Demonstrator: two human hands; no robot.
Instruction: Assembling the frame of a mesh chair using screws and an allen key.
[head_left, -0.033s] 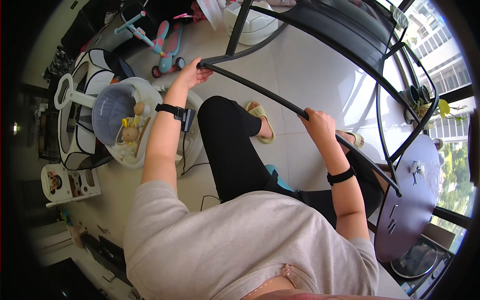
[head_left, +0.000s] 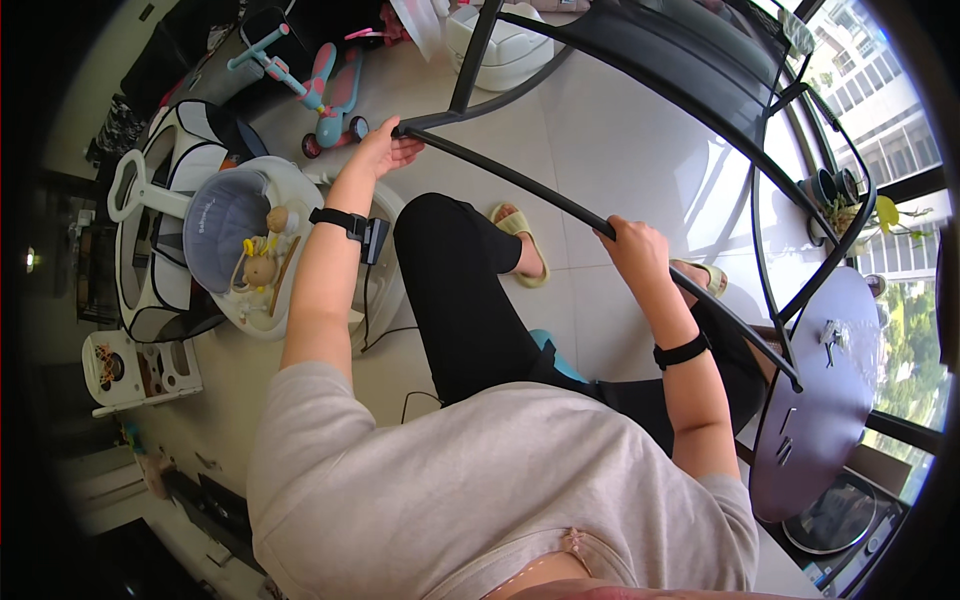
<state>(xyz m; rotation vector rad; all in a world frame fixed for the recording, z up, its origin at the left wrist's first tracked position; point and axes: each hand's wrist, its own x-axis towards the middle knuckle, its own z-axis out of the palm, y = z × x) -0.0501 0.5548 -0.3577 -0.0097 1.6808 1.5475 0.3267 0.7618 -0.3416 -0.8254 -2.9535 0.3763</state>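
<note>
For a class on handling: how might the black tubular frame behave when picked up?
The black tubular frame is probably stiff: no sag shows between left hand and right hand. Slim tubes suggest it may be light for its size. It could tip, since its broad dark panel sits away from both hands.

I count two hands [head_left: 641, 247], at eleven and two o'clock; two wristbands [head_left: 683, 352], at ten and nearly four; two sandals [head_left: 533, 262], at one and three; one black tubular frame [head_left: 540, 195] at two; one scooter [head_left: 330, 128] at eleven; one dark tabletop [head_left: 805, 400] at four.
</note>
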